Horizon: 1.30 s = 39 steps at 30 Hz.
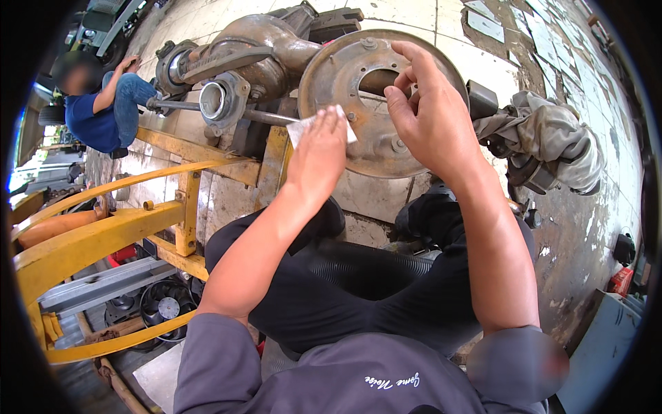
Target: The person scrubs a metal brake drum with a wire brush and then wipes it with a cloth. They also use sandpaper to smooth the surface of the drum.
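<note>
My left hand (321,148) lies with its fingers together over a small white sheet (351,132), pressing it on the lower left of a round, rusty brake backing plate (331,76). Whether the sheet is sandpaper, paper or cloth, I cannot tell. Above the plate's right side is my right hand (427,114), thumb and forefinger apart and the other fingers curled, with nothing visible in it. The plate has a large central hole and several bolts. Behind it, a rusty axle housing (255,38) lies on the tiled floor.
A yellow metal frame (103,238) curves along my left. Left of the plate stands a ring-shaped flange (214,102) on a shaft. A grey cloth (545,131) covers a part at right. One person (96,114) in blue crouches at far left. A fan (167,308) lies low left.
</note>
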Each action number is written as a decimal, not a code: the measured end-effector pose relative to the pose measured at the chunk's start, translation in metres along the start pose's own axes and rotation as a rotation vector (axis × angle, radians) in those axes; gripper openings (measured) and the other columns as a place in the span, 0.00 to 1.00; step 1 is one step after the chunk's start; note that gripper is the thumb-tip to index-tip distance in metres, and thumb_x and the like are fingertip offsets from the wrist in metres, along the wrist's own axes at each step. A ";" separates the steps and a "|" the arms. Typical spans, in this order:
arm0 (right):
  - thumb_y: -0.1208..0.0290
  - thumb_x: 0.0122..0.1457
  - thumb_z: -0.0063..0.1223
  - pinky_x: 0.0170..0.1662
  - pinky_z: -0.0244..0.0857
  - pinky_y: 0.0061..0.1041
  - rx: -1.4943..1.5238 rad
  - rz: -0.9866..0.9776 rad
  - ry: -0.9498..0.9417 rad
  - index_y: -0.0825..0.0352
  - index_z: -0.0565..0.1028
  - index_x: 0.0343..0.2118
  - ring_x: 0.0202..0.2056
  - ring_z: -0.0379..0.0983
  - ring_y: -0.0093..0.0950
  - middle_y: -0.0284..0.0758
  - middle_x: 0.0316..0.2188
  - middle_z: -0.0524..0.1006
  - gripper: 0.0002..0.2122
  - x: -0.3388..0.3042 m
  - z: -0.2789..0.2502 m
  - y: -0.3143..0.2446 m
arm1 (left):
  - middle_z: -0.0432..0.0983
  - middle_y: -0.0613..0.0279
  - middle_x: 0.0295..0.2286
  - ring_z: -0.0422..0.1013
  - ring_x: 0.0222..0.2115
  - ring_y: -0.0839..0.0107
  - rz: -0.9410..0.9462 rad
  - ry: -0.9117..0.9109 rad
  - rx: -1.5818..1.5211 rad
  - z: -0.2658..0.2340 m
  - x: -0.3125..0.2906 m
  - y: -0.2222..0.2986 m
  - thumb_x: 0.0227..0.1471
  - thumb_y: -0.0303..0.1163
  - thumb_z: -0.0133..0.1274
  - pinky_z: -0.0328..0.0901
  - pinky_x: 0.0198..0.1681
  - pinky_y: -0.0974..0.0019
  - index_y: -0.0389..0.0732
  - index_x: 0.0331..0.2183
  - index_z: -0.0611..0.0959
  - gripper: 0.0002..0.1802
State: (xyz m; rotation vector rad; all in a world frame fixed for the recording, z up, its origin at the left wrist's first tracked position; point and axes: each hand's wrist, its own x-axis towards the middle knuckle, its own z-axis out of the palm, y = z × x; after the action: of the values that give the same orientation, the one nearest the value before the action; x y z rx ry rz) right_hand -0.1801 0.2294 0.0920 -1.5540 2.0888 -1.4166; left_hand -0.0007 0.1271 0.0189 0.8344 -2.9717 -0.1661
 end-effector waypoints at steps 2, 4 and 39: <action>0.76 0.59 0.57 0.42 0.69 0.40 -0.003 -0.007 0.004 0.66 0.66 0.59 0.37 0.75 0.44 0.44 0.34 0.76 0.24 0.000 0.001 0.001 | 0.63 0.37 0.61 0.59 0.64 0.47 -0.015 0.012 0.005 0.000 0.004 -0.001 0.57 0.18 0.41 0.55 0.68 0.55 0.27 0.59 0.70 0.27; 0.76 0.59 0.56 0.42 0.69 0.41 -0.017 0.013 -0.007 0.65 0.66 0.59 0.37 0.75 0.45 0.44 0.34 0.76 0.24 -0.002 0.003 0.002 | 0.63 0.36 0.61 0.59 0.64 0.47 0.040 -0.006 0.037 0.002 -0.002 0.004 0.56 0.18 0.42 0.55 0.68 0.55 0.27 0.59 0.70 0.27; 0.76 0.60 0.57 0.35 0.69 0.30 -0.056 -0.034 0.029 0.64 0.66 0.61 0.27 0.72 0.29 0.37 0.32 0.76 0.25 -0.003 0.005 0.005 | 0.64 0.46 0.62 0.58 0.65 0.53 0.159 -0.024 -0.052 -0.011 0.005 -0.024 0.49 0.12 0.43 0.56 0.67 0.56 0.32 0.58 0.74 0.32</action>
State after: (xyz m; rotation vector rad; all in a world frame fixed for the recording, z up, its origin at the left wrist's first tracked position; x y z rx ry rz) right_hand -0.1791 0.2293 0.0847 -1.6065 2.1463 -1.4118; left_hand 0.0083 0.1027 0.0273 0.5916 -3.0243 -0.2463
